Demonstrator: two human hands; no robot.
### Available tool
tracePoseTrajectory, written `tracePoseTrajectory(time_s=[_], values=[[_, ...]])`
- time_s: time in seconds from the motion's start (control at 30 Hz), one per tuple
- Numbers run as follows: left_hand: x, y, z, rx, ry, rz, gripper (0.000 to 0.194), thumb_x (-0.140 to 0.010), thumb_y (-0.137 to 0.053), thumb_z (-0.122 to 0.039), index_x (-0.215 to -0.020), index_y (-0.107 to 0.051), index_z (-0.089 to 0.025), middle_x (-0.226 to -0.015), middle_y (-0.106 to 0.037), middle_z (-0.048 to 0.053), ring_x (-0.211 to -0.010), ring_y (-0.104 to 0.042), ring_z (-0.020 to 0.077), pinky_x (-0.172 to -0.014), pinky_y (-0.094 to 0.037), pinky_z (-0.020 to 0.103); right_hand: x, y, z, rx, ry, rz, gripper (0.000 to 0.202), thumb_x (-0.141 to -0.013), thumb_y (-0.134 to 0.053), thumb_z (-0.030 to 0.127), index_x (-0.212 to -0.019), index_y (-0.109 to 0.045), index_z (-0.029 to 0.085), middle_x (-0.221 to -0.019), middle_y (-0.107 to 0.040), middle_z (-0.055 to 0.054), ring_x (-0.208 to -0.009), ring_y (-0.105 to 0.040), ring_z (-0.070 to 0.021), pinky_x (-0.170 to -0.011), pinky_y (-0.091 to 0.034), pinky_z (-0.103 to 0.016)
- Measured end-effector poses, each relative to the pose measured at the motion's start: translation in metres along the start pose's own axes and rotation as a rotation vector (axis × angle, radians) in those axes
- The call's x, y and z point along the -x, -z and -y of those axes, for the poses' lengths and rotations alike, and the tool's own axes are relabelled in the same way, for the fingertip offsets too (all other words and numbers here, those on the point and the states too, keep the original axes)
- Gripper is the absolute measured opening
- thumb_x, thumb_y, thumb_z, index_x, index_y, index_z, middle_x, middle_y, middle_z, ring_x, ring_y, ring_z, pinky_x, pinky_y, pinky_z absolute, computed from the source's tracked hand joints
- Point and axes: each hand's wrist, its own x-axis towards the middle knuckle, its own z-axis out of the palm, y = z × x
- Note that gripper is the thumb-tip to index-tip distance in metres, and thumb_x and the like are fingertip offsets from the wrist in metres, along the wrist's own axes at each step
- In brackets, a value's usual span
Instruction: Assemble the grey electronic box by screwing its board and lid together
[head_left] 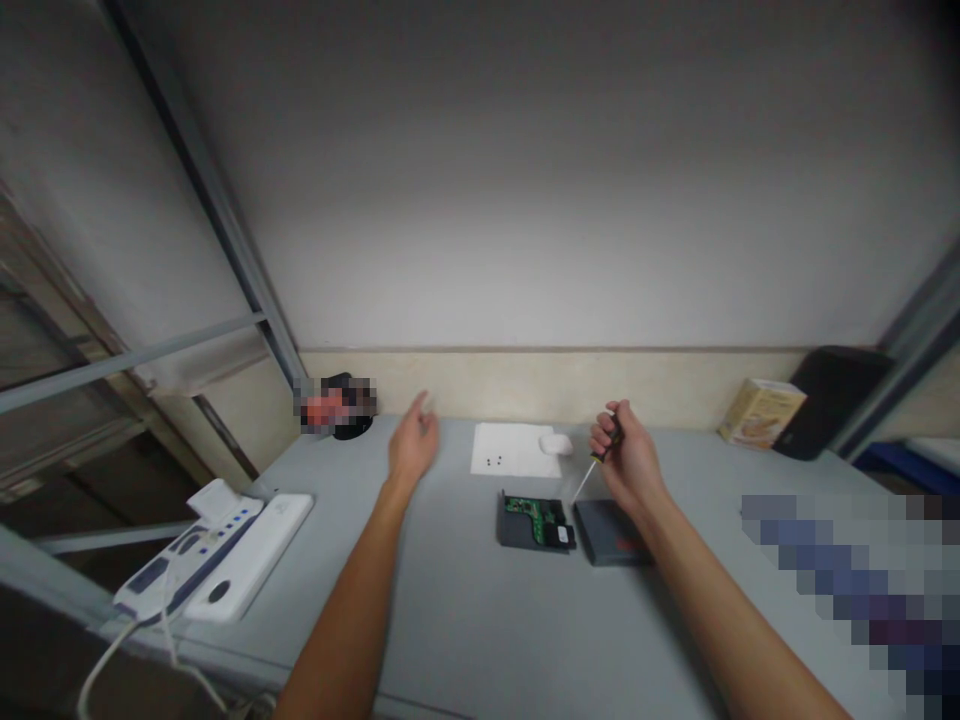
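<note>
My right hand (624, 450) is wrapped round the dark handle of a screwdriver (585, 481), whose shaft slants down to the left above a closed dark grey case part (611, 535). Left of that part lies an open grey casing with a green circuit board (538, 520) and a black piece on it. My left hand (414, 438) is raised over the table, left of the paper, its fingers partly spread and holding nothing. Several small dark screws (493, 461) rest on a white sheet of paper (516, 440), with a white rounded object (556, 444) at its right side.
A white power strip (187, 550) and a white flat box (251, 560) lie at the left on the grey table (450, 620). A yellow box (763, 412) and a black panel (832, 400) stand at the back right. A black object (352, 428) is at the back left.
</note>
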Motion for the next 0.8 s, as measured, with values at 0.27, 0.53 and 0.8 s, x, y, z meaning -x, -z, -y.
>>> tracePoseTrajectory(time_s=[0.27,0.53,0.8], values=[[-0.019,0.039,0.075,-0.194,0.542,-0.234,0.075,-0.096,-0.046,-0.037,-0.159,-0.016,-0.011,-0.127,-0.063,0.027,-0.109,-0.068,0.0396,-0.085,-0.053,0.047,0.001,0.0,-0.005,0.0,-0.029,-0.011,0.039,-0.072,-0.084,0.047,-0.087,-0.057,0.023,-0.063,-0.04,0.009,-0.047,-0.036,-0.0046,-0.039,-0.032,-0.017],[-0.012,0.026,0.068,-0.247,0.458,-0.14,0.074,-0.097,-0.045,-0.04,-0.16,-0.017,-0.015,-0.121,-0.064,0.023,-0.105,-0.069,0.0377,-0.085,-0.053,0.045,0.003,-0.002,-0.007,0.019,-0.028,0.011,0.04,-0.073,-0.083,0.049,-0.089,-0.057,0.024,-0.064,-0.039,0.009,-0.046,-0.037,-0.0048,-0.039,-0.032,-0.017],[-0.011,0.001,0.05,-0.043,0.095,0.01,0.057,-0.096,-0.045,-0.023,-0.152,-0.04,-0.016,-0.093,-0.07,0.009,-0.09,-0.068,0.0244,-0.083,-0.051,0.033,0.002,0.0,-0.008,-0.014,-0.041,-0.002,0.035,-0.074,-0.083,0.044,-0.088,-0.059,0.023,-0.063,-0.04,0.009,-0.047,-0.036,-0.005,-0.039,-0.032,-0.016]])
